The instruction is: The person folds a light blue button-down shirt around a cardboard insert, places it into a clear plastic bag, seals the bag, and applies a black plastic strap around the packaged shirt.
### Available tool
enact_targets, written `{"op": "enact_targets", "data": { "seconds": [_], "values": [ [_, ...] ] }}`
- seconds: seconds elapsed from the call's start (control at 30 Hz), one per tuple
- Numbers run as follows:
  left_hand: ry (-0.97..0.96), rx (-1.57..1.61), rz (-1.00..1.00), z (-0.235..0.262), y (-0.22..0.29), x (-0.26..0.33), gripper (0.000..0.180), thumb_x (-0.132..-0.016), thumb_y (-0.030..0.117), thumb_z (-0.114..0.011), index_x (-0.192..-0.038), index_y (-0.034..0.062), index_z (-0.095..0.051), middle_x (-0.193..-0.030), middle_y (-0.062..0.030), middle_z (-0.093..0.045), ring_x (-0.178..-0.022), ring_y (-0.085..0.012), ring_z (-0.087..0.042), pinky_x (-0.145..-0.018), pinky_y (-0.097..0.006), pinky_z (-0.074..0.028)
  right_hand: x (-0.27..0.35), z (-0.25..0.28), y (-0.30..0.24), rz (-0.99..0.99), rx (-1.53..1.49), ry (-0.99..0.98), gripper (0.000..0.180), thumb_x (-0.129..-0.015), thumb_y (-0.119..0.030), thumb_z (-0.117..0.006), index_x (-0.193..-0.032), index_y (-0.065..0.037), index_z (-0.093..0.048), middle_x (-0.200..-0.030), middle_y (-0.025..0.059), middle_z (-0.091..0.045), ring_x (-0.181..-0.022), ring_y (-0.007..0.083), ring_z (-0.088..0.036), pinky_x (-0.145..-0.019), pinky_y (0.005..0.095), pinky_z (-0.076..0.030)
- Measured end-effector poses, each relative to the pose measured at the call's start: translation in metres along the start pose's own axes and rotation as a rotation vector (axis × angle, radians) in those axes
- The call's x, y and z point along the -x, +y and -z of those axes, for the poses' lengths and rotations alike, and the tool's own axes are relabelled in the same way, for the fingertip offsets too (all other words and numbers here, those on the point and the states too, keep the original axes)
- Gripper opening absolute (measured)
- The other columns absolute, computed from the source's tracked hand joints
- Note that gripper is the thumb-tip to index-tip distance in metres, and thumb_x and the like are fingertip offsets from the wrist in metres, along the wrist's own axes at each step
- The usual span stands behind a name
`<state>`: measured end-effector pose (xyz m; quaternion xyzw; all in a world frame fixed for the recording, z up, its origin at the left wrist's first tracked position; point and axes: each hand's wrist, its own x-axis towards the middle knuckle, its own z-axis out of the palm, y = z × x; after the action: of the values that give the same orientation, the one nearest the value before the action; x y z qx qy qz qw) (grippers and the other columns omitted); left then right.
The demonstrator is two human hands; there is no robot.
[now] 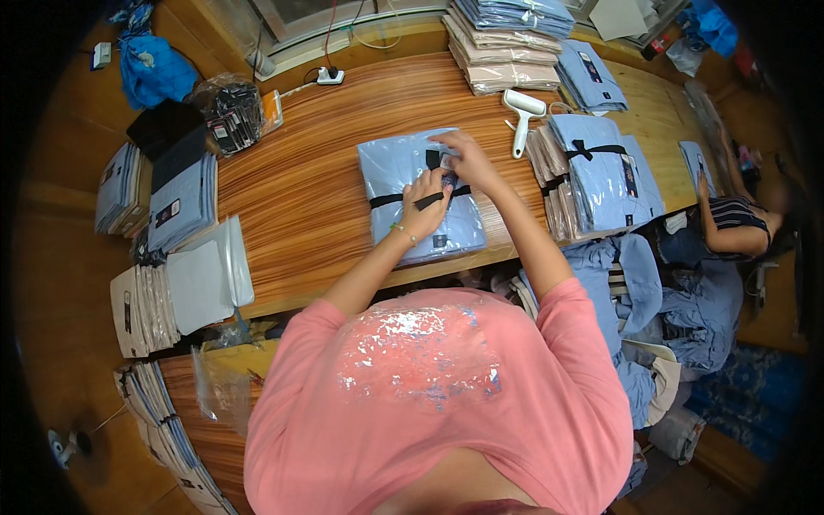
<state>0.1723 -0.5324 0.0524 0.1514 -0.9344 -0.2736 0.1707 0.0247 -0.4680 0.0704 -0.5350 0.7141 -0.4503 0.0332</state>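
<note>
A bundle of folded light-blue shirts [390,163] in clear plastic lies in front of me near the table's front edge. A black ribbon [386,201] runs across its middle. My left hand [421,206] rests on top of the bundle, its fingers closed around the ribbon near the centre. One dark ribbon end lies across that hand. Just beyond and to the right, my right hand [470,165] bends over the bundle with its fingers curled at another black ribbon end. The exact grip between the fingertips is partly hidden.
On the right stand a tied shirt stack [592,150] and a white lint roller [522,112]. Tall packaged stacks [506,60] rise at the back. Shirt piles [184,202] and clear sleeves [202,283] lie left. A person [738,227] sits far right. Loose blue shirts [635,283] hang below the table's edge.
</note>
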Motion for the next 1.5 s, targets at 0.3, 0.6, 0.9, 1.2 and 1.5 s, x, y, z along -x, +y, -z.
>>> {"op": "enact_targets", "data": {
  "seconds": [0.3,0.6,0.9,1.2,1.5],
  "values": [
    [-0.049,0.022,-0.029,0.002,0.001,-0.005,0.02,-0.093,0.025,-0.045,-0.095,0.0057,-0.049,-0.09,-0.0133,-0.051,-0.086,-0.0329,-0.052,-0.072,-0.046,-0.037,0.028,0.047,0.021,-0.2,0.268,-0.277,0.008,-0.071,-0.015,-0.067,-0.077,-0.011,-0.068,-0.097,0.0059,-0.057,-0.097,0.0272,-0.051,-0.081,0.0407,-0.042],
    [-0.013,0.367,0.028,-0.013,-0.02,-0.012,0.038,-0.097,0.032,-0.037,-0.078,0.0022,-0.051,-0.078,-0.0123,-0.047,-0.061,-0.0241,-0.053,-0.053,-0.037,-0.042,0.072,-0.002,-0.024,-0.087,0.12,0.017,0.011,-0.069,-0.011,-0.067,-0.076,-0.006,-0.062,-0.076,0.0091,-0.056,-0.08,0.0289,-0.055,-0.067,0.0385,-0.043],
    [-0.015,0.153,-0.021,-0.006,-0.013,-0.006,0.037,-0.097,0.032,-0.035,-0.082,0.002,-0.05,-0.079,-0.0128,-0.049,-0.067,-0.0278,-0.053,-0.063,-0.04,-0.043,0.059,-0.002,-0.022,-0.186,0.145,-0.034,0.014,-0.07,-0.009,-0.068,-0.081,-0.002,-0.064,-0.071,0.0151,-0.061,-0.067,0.032,-0.059,-0.059,0.0377,-0.046],
    [-0.026,0.109,0.005,-0.005,-0.007,-0.001,0.024,-0.092,0.025,-0.045,-0.082,0.0047,-0.054,-0.087,-0.0124,-0.051,-0.083,-0.0311,-0.05,-0.073,-0.044,-0.037,0.052,0.035,-0.021,-0.049,0.133,-0.219,0.014,-0.073,-0.009,-0.067,-0.082,0.0,-0.063,-0.083,0.0152,-0.062,-0.081,0.0294,-0.058,-0.071,0.0367,-0.045],
    [-0.278,0.083,-0.264,0.023,0.011,-0.016,0.019,-0.088,0.017,-0.053,-0.085,0.0017,-0.064,-0.084,-0.006,-0.058,-0.082,-0.0194,-0.052,-0.074,-0.035,-0.039,0.122,0.008,0.04,-0.399,0.185,-0.074,0.019,-0.084,-0.023,-0.056,-0.086,-0.005,-0.061,-0.086,0.0109,-0.061,-0.088,0.0318,-0.054,-0.08,0.0404,-0.041]
  ]
}}
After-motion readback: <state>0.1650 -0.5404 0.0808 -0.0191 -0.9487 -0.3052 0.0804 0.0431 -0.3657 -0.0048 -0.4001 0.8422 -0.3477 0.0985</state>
